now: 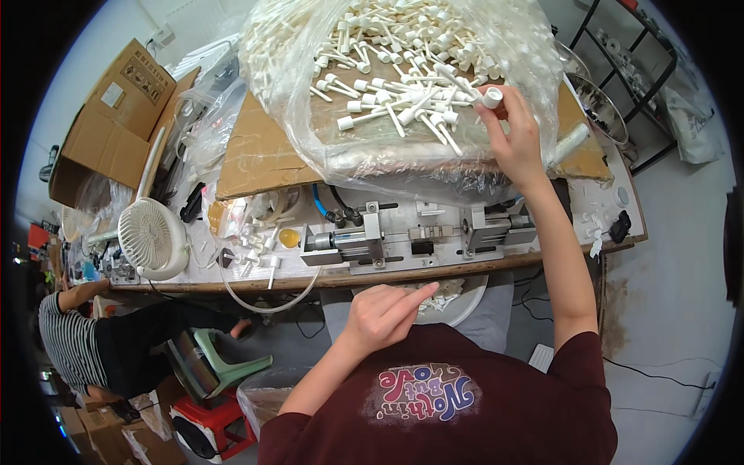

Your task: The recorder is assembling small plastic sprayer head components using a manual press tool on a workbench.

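Note:
My right hand (511, 132) reaches over a clear plastic bag (310, 147) and pinches a white plastic stick with a round cap (492, 97) between thumb and fingers. A big heap of the same white capped sticks (403, 93) fills the bag and spills toward its near edge. Lower down, in front of the bench edge, my left hand (385, 316) holds nothing visible. Its index finger is stretched out to the right while the other fingers are curled. Between the hands stands a metal fixture (422, 236) with a cylinder on each side.
Beneath the bag lies a cardboard sheet (256, 155). A white fan (153, 239), a yellow round piece (289, 238) and loose white parts (252, 252) are left of the fixture. A white tub (465, 306) sits below the bench edge. Another person (85, 341) is at far left.

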Demonstrator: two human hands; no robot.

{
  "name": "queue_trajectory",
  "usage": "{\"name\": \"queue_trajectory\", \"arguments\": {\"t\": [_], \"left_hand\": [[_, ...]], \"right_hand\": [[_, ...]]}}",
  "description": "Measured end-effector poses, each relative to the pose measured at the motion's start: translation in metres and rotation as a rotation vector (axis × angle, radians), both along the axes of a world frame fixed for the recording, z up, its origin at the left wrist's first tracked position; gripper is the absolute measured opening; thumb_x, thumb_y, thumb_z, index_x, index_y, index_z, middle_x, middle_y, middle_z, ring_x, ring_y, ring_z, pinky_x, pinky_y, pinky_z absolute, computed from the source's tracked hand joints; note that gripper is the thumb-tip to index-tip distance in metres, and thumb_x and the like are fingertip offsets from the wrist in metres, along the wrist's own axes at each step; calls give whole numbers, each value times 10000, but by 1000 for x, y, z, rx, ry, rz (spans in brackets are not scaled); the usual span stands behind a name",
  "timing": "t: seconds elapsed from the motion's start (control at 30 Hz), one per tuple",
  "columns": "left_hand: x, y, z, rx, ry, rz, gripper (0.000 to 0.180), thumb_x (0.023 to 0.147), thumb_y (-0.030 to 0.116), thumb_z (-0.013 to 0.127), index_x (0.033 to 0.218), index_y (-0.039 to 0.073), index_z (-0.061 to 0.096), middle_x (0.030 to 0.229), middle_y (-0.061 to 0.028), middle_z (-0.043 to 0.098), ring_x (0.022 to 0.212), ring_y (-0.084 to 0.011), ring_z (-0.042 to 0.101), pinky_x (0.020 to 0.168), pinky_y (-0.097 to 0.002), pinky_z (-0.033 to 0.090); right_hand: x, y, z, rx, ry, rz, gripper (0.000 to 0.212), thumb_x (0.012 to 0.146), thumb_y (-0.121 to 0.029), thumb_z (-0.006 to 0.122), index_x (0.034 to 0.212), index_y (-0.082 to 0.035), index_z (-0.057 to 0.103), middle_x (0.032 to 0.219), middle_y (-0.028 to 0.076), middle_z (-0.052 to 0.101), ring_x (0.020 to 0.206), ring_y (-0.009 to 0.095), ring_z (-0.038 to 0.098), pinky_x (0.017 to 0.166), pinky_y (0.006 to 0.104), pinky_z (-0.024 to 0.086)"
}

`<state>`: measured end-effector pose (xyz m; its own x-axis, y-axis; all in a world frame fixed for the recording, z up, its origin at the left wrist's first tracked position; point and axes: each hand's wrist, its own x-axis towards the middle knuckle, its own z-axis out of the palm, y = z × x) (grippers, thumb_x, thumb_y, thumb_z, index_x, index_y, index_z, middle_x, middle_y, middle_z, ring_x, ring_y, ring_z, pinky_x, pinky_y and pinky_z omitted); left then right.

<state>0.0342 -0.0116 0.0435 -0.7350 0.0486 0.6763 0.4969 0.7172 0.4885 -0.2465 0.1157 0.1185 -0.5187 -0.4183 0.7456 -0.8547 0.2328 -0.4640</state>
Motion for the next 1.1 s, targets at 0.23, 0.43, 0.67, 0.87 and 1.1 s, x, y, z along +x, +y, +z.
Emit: {"name": "queue_trajectory", "arguments": {"t": [0.23, 0.43, 0.67, 0.87, 1.1], "left_hand": [[-7, 6, 10, 49, 51, -24, 408, 703, -106, 695, 1095, 8, 711, 729, -71, 676, 559, -178, 609, 513, -276, 462], [-11, 9, 22, 156, 114, 106, 382, 743, -134, 694, 1108, -21, 688, 927, -132, 697, 778, -232, 682, 670, -300, 546], [-25, 11, 38, 152, 17, 149, 445, 728, -53, 793, 1155, -10, 675, 1121, -150, 655, 909, -252, 667, 769, -320, 548], [-19, 9, 26, 108, -23, 31, 397, 738, -5, 769, 1126, 17, 687, 969, -99, 663, 803, -228, 659, 649, -327, 534], [-16, 12, 11, 141, -155, 130, 393, 749, -8, 765, 1134, 35, 699, 1045, -114, 656, 879, -211, 658, 694, -315, 549]], "right_hand": [[-6, 12, -9, -405, -534, 156, 230, 979, -123, 605, 1155, 22, 570, 921, 57, 641, 749, 101, 603, 685, 253, 499], [52, 24, 4, -347, -899, 349, 264, 1006, -118, 556, 1236, 11, 547, 964, 63, 640, 766, 76, 583, 668, 230, 468], [136, 47, -16, 18, -1352, 649, 240, 973, -114, 620, 1176, 3, 566, 913, 2, 621, 698, 47, 559, 606, 207, 455], [148, 61, -31, 57, -1416, 686, 233, 942, -66, 648, 1157, 15, 610, 905, 18, 655, 691, 42, 571, 594, 197, 453], [154, 71, -40, -165, -1331, 471, 221, 950, -24, 610, 1159, 48, 624, 930, 75, 690, 723, 93, 637, 646, 227, 514]]}}
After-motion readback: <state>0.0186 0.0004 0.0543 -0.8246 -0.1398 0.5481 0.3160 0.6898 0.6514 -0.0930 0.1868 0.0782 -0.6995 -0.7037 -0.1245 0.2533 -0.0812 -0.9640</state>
